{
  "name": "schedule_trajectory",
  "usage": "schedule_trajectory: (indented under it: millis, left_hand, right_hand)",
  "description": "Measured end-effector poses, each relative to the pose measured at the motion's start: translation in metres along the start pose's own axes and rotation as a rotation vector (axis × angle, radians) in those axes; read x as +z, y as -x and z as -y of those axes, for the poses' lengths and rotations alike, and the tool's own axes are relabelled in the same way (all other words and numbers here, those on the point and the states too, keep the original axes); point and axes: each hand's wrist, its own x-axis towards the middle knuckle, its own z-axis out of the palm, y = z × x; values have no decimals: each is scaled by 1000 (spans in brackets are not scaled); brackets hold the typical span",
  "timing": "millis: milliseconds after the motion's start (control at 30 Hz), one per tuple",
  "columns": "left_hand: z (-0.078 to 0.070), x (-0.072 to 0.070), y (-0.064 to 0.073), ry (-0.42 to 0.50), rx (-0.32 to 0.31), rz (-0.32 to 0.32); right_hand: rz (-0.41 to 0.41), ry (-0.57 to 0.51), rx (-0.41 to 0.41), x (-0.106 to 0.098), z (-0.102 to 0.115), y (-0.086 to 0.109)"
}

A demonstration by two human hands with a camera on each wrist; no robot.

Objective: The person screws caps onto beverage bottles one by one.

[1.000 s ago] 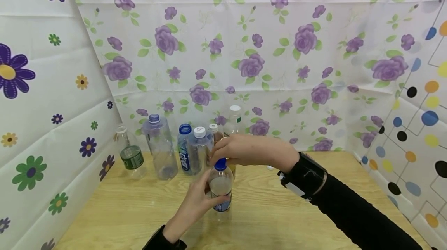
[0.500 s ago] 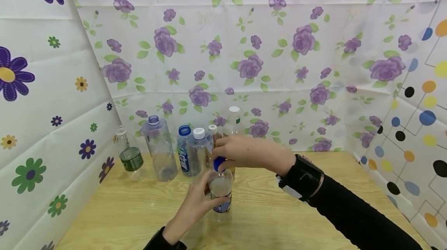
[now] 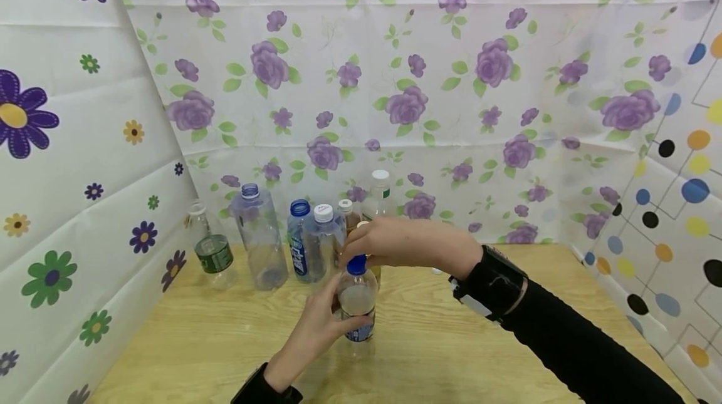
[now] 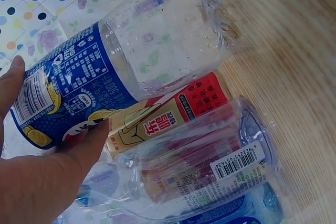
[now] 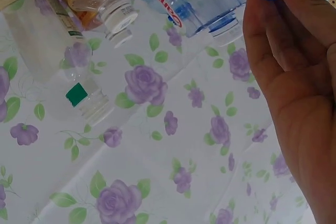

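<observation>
Head view: your left hand is wrapped round the clear bottle, which looks upright on the wood-grain table, long axis vertical, in front of the other bottles. Your right hand comes in from the right, above the left one, pinching the blue cap. Key relation: cap right at the bottle's top, in line with its axis; right hand nearer the cap, left nearer the body. Can't tell how tightly the cap sits. Left wrist view: thumb and finger clamped across the blue label; the bottle's bottom end points away from your hand, with a barcoded bottle close by. Right wrist view: thumb and fingertips together on the cap, most of the bottle out of frame; a bottle with a green patch lies well apart. Room: bottles crowd behind and to your left, bare tabletop on your right, floral cloth behind.
</observation>
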Motion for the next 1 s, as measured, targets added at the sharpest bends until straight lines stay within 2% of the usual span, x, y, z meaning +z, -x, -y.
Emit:
schedule_trajectory:
  millis: [133,333,467,600,767,833,1000]
  left_hand:
    - [5,0,-2,-6,21,-6]
    - [5,0,-3,9,22,1]
    - [4,1,-2,14,18,8]
    - [4,1,-2,5,20,1]
    - [4,1,-3,-12,33,-7]
    - [4,1,-3,-12,34,-6]
    - [4,2,-2,4,30,-4]
  right_hand:
    - [-1,8,64,0,2,-2]
    - [-12,-5,134,1,6,-4]
    - [18,-18,121,0,5,-1]
    - [48,-9,58,-3,3,2]
    - [26,34,-1,-2,2,3]
    - [17,41,15,0,2,2]
    - [9,67,114,5,5,-1]
